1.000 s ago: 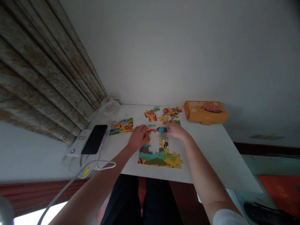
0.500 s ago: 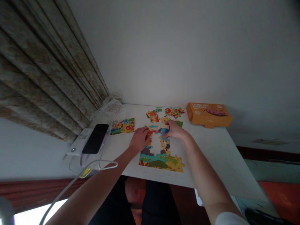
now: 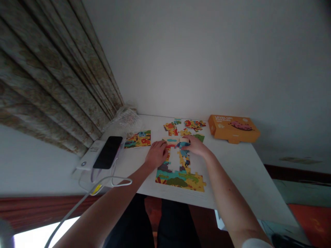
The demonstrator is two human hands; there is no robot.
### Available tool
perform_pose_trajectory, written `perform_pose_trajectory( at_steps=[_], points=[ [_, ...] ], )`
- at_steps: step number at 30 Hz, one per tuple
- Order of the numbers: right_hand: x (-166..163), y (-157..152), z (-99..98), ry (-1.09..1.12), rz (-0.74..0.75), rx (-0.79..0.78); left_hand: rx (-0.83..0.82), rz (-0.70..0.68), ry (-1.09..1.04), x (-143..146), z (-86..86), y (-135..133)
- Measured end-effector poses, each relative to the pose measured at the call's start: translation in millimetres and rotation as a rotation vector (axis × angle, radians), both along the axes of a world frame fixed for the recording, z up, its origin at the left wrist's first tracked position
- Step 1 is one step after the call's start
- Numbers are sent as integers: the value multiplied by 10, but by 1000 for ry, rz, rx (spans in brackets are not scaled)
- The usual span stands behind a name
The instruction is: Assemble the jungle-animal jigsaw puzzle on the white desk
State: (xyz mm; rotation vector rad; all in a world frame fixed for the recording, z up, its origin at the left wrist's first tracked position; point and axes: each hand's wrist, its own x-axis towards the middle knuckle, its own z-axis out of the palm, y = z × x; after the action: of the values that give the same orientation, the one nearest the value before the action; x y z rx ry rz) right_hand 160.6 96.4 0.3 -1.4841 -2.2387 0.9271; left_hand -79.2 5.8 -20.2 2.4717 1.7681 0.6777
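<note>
A partly joined jigsaw puzzle (image 3: 178, 182) lies on the white table, its frame of pieces surrounding a bare gap in the middle. My left hand (image 3: 156, 153) rests on its upper left side with fingers laid over the pieces, covering part of that edge. At the upper right corner, my right hand (image 3: 195, 146) has thumb and fingers closed about a blue elephant puzzle piece (image 3: 183, 144), which sits at the top row. Just beyond are loose puzzle pieces (image 3: 171, 128), including an orange, striped one, and a green piece (image 3: 199, 137) near my right fingers.
More loose pieces (image 3: 194, 124) lie near the wall. A picture card (image 3: 138, 139) is left of the puzzle, by crumpled clear plastic (image 3: 126, 119). A black phone (image 3: 108, 152) rests on a white box (image 3: 89, 155) beside a cable (image 3: 119, 178). An orange puzzle box (image 3: 234, 128) stands right.
The view has shifted slightly, so everything sits a little further right. Both hands keep nearly the same places on the puzzle, with small finger movement at the elephant piece.
</note>
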Motion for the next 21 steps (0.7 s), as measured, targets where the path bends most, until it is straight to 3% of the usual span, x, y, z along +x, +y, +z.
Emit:
perform_pose_trajectory(
  at_steps=[4, 9, 21],
  points=[
    [2, 14, -24, -46, -15, 44, 1, -5, -18, -2, 6, -3],
    [45, 7, 8, -4, -15, -21, 6, -9, -12, -11, -6, 1],
    [356, 108, 3, -58, -83, 0, 1, -2, -8, -10, -1, 4]
  ],
)
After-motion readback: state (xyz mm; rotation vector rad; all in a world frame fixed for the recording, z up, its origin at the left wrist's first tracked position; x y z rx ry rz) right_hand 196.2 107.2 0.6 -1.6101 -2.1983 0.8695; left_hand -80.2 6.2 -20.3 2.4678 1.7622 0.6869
